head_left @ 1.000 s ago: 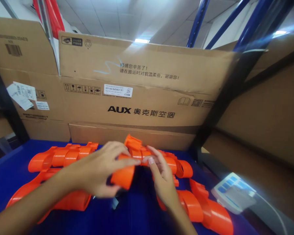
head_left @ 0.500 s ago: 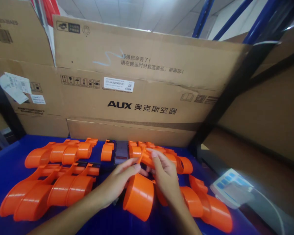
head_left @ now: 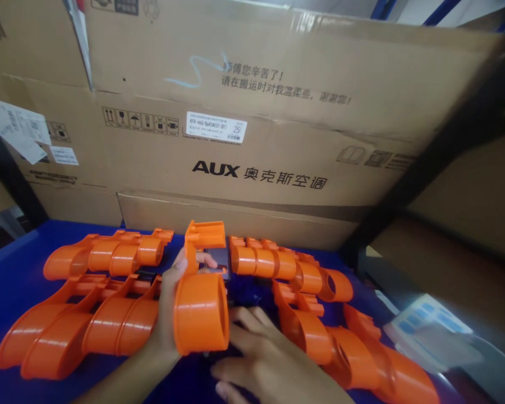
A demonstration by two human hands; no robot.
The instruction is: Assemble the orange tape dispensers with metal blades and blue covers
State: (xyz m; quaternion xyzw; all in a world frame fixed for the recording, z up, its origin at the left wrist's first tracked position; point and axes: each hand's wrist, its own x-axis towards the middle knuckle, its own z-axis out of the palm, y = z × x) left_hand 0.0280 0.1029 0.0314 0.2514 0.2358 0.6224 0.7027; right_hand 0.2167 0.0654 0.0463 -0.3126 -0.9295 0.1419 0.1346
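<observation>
My left hand (head_left: 170,300) is wrapped round the neck of an orange plastic part (head_left: 201,314), which has a wide ring below and a ribbed bracket on top. The part stands upright, ring lowest. Just right of that ring, my right hand (head_left: 256,353) reaches low over the blue surface with its fingers spread and nothing seen in them. Similar orange parts lie in two rows on the left (head_left: 113,325) and two on the right (head_left: 286,264). A dark phone-like device (head_left: 222,259) lies partly hidden behind the held part.
A large AUX cardboard box (head_left: 256,207) stands upright behind the blue surface (head_left: 8,280). Black rack posts rise at both sides. At the right edge is a white device with blue panels (head_left: 429,322), blurred.
My right hand has let go of the orange part and moved down. My left hand has carried the part left and turned it upright. The view has shifted.
</observation>
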